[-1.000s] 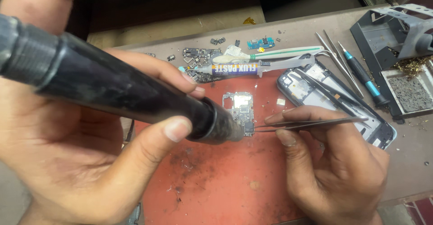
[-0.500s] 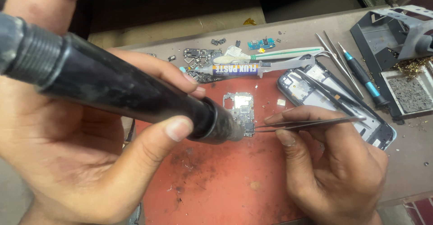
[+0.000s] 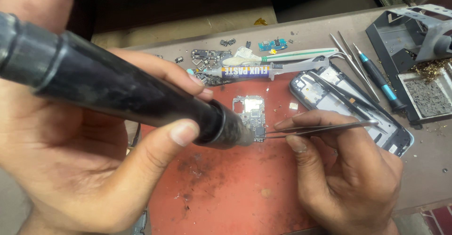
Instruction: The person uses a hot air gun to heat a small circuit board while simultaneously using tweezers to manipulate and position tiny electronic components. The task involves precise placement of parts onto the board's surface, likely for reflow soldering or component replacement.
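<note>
Rework is being carried out on a small grey phone circuit board [image 3: 251, 114] that is lying flat on a scorched red silicone mat [image 3: 226, 188], just left of an opened phone frame with a grey plastic rim [image 3: 400, 143]. The left hand [image 3: 84, 159] is wrapping closed around a thick black hot-air handpiece [image 3: 117, 91], thumb and forefinger pinching near the nozzle, whose mouth is hanging right over the board's lower edge. The right hand [image 3: 348, 174] is pinching slim steel tweezers [image 3: 320, 129] between thumb and forefinger, the tips lying nearly closed at the board's lower right corner; whether they are gripping a part is too small to tell.

Doing this step well, as I judge it, is meaning keeping the nozzle steady above one spot without touching the board, and holding the tweezers low and level so any nudge stays gentle and sideways. Resting the heel of the right hand on the mat is helping steadiness.

Behind the board, a grey flux syringe with a yellow label [image 3: 263, 70] is lying across the mat's far edge, with loose metal shields [image 3: 207, 58] beside it
</note>
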